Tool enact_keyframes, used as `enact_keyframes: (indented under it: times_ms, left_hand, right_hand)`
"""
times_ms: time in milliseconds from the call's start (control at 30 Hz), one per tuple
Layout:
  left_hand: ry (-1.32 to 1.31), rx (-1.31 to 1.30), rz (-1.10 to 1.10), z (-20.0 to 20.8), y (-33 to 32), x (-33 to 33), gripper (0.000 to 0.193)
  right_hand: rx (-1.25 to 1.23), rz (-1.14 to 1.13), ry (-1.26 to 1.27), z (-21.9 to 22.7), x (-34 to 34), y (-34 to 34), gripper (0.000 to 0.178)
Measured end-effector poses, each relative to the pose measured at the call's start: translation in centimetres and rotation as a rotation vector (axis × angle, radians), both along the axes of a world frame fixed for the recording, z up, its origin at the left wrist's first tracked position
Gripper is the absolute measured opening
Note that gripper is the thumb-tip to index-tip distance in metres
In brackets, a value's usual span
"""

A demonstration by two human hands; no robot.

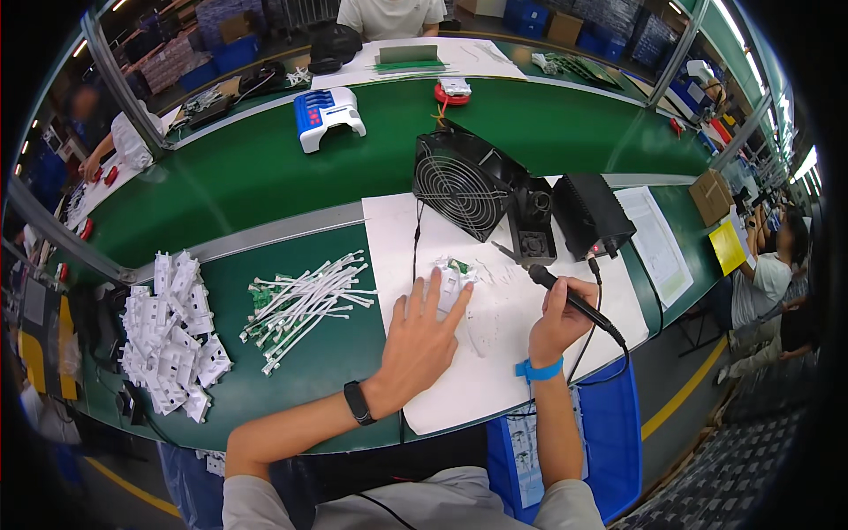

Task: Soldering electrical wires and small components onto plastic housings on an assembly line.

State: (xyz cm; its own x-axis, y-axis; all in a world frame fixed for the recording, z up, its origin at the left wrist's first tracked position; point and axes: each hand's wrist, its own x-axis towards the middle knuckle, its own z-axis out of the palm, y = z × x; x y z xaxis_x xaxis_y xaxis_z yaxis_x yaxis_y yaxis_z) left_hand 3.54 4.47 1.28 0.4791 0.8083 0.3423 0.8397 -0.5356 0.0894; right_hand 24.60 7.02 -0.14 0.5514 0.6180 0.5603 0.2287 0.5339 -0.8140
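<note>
My left hand reaches over the white sheet with its fingers stretched out. Its fingertips straddle a small white plastic housing and hold it against the sheet. A small green circuit board shows at the housing's far end. My right hand is closed round the black handle of a soldering iron, its tip pointing up and left, apart from the housing. Left of my left hand lies a bundle of white wires with small green boards. Farther left is a heap of white plastic housings.
A black fan with a wire guard stands beyond my hands, beside a black holder and a black box-shaped unit. A blue-and-white device sits on the green surface behind. A blue bin is below the bench edge.
</note>
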Motion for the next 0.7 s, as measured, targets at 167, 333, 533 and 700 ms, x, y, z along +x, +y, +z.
enact_keyframes:
  times_ms: [167, 333, 533, 700]
  left_hand:
    - [-0.121, -0.116, -0.053, -0.7, 0.4, 0.6, 0.069]
    - [-0.258, -0.161, -0.077, -1.3, 0.2, 0.2, 0.072]
    - [-0.244, -0.176, -0.072, -1.4, 0.2, 0.1, 0.072]
    - [-0.253, -0.190, -0.079, -1.4, 0.1, 0.1, 0.069]
  right_hand:
    - [-0.057, 0.077, -0.011, 0.0, -0.2, -0.4, 0.010]
    - [-0.102, 0.203, -0.066, 0.3, -0.8, -0.2, 0.011]
    - [-0.184, 0.294, -0.017, 0.3, -0.9, -0.3, 0.011]
    - [-0.231, 0.299, -0.037, 0.4, -0.9, -0.2, 0.008]
